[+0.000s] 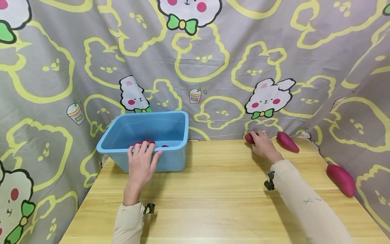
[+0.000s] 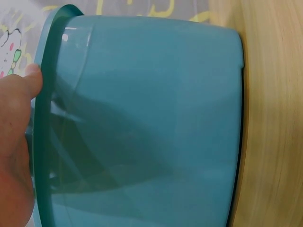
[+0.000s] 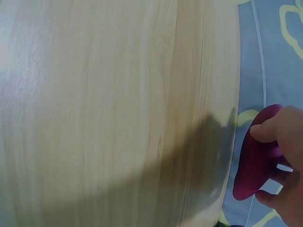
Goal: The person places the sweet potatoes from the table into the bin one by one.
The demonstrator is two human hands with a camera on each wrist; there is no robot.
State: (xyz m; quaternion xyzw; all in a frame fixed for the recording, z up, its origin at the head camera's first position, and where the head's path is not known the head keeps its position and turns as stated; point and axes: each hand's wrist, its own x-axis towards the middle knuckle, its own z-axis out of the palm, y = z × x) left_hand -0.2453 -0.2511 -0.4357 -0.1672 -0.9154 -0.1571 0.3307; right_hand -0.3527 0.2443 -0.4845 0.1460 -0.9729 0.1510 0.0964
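My right hand point(image 1: 262, 145) grips a purple sweet potato point(image 3: 255, 163) near the far edge of the table, thumb on one side and fingers on the other. Most of this sweet potato is covered by the hand in the head view. My left hand point(image 1: 141, 162) holds the near rim of a blue plastic bin point(image 1: 178, 159), fingers bent over the edge and thumb at the lip. Inside the bin, sweet potatoes point(image 1: 149, 141) show partly behind the rim and the fingers.
Another sweet potato point(image 1: 287, 142) lies just right of my right hand, by the curtain. One more sweet potato point(image 1: 341, 180) lies at the right edge of the wooden table point(image 1: 213, 200). A patterned grey curtain point(image 1: 219, 88) hangs behind and at both sides.
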